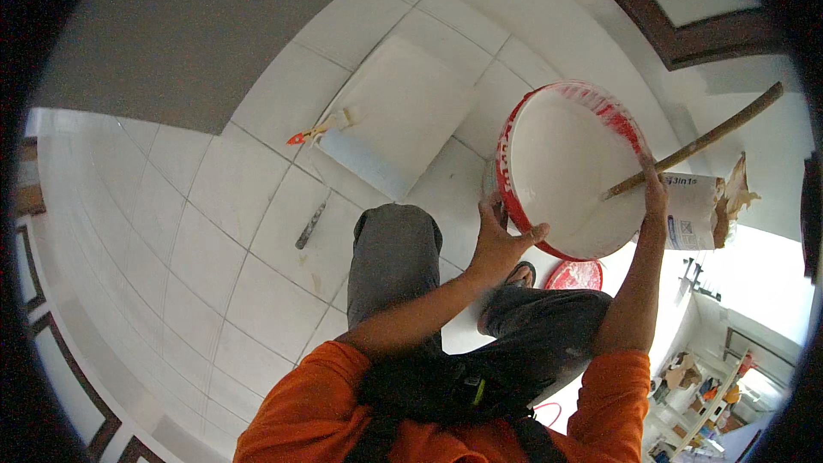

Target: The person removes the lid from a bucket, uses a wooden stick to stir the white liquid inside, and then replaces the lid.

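Observation:
A red-rimmed bucket (570,167) with white paint or paste inside is between my two hands, its mouth turned toward me. My left hand (504,244) grips the near left part of the rim, thumb over the edge. On the right side, my right hand (656,193) wraps the rim, fingers partly hidden. A wooden stick (711,135) stands in the white contents and leans out past my right hand. The bucket's underside is hidden, so I cannot tell whether it rests on anything.
A paintbrush (321,129) lies on a pale sheet (403,103) on the tiled floor, with a putty knife (312,225) nearby. A red lid (575,275) lies beside my foot. An opened paper bag (693,210) stands right of the bucket; a grey panel (197,26) is far left.

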`<control>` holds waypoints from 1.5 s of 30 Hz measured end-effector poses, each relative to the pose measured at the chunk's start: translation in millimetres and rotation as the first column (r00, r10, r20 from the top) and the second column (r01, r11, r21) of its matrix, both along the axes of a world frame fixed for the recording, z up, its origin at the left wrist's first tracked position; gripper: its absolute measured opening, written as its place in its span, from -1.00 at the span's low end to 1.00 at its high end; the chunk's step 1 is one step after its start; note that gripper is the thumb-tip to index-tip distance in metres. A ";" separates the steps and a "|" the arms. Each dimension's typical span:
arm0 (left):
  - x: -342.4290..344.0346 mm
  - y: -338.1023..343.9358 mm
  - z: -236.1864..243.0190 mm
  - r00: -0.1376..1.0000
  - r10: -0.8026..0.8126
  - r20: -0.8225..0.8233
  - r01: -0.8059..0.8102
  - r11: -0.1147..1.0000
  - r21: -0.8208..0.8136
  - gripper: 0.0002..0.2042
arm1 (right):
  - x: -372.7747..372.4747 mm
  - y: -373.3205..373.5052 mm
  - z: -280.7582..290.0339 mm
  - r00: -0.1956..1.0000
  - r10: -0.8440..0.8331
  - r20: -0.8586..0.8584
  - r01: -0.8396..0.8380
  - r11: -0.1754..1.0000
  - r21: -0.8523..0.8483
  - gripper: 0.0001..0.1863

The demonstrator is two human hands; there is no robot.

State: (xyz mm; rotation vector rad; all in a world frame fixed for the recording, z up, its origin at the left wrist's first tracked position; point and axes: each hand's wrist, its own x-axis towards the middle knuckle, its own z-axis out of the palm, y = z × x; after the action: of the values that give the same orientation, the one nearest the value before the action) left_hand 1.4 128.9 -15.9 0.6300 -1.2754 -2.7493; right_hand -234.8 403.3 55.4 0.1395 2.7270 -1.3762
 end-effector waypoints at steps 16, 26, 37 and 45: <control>14.4 60.8 -6.4 0.993 -0.117 0.030 0.120 0.938 -0.325 -0.12 | 45.1 30.4 -25.2 0.961 -0.181 0.210 0.255 0.873 -0.415 -0.45; -2.4 47.1 -15.2 0.955 -0.291 -0.059 0.245 0.884 -0.398 0.17 | 36.5 51.1 -39.1 0.942 -0.183 0.281 0.274 0.904 -0.328 -0.35; -0.8 34.8 -16.5 0.921 -0.389 0.003 0.365 0.860 -0.356 0.31 | 57.8 59.9 -85.7 0.937 -0.188 0.294 0.349 0.556 -0.755 -0.21; -6.8 -2.7 -63.0 0.951 -0.272 0.145 0.216 0.923 0.318 -0.03 | 133.6 26.5 -104.9 0.713 -0.600 0.363 0.596 0.245 -0.765 -0.12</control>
State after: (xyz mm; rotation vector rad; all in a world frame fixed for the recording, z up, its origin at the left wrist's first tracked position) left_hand -5.4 126.2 -78.9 0.8185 -1.0351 -3.1967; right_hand -101.2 429.8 -49.5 1.1970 1.5926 -2.7256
